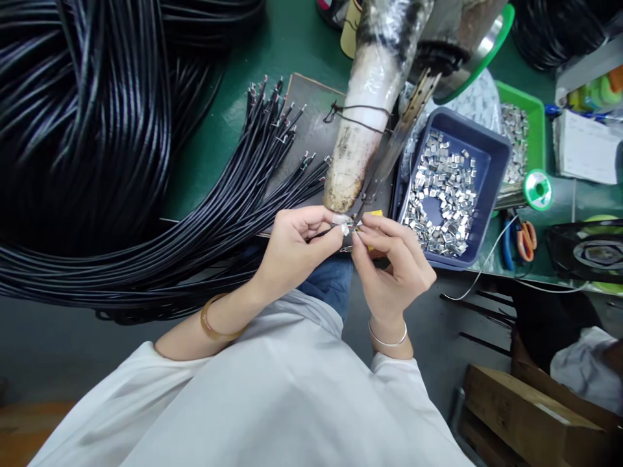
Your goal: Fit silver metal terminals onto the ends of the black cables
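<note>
On the surface, near the front edge: blue-handled pliers and a dark-framed fan. Farther from that edge: stacked white paper. Below the edge: a cardboard box.

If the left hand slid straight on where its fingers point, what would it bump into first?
Probably the right hand, though the metal tool reaching between them might come first; depth is unclear.
</note>
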Available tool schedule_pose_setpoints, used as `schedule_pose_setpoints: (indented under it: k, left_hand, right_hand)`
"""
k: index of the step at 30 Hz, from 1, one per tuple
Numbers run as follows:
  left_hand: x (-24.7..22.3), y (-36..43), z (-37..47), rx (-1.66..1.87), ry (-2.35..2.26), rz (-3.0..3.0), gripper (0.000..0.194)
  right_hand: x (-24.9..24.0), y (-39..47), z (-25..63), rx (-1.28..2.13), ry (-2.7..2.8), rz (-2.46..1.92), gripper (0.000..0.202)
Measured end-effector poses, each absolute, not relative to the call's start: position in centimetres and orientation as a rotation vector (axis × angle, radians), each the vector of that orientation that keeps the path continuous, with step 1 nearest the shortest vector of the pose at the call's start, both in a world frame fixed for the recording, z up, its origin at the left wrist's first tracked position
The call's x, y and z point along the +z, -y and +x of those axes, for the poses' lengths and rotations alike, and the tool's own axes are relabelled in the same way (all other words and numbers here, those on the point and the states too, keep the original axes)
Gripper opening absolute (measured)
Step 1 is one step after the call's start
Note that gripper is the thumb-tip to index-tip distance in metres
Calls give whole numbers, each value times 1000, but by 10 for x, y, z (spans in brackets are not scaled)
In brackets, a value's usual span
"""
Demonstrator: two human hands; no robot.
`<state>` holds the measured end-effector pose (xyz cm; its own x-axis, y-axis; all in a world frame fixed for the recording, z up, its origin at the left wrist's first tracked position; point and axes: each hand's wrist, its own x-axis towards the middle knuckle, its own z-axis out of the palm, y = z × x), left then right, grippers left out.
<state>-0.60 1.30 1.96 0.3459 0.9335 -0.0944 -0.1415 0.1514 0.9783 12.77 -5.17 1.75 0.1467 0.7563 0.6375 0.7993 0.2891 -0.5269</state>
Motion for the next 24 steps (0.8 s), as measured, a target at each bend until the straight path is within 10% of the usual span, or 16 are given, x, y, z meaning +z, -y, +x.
schedule_pose_setpoints:
  k: [24]
  left_hand:
    - [20,-11,-5,949,-920,1161,5]
  right_hand:
    - [16,51,127,-145,1676,-1466,16]
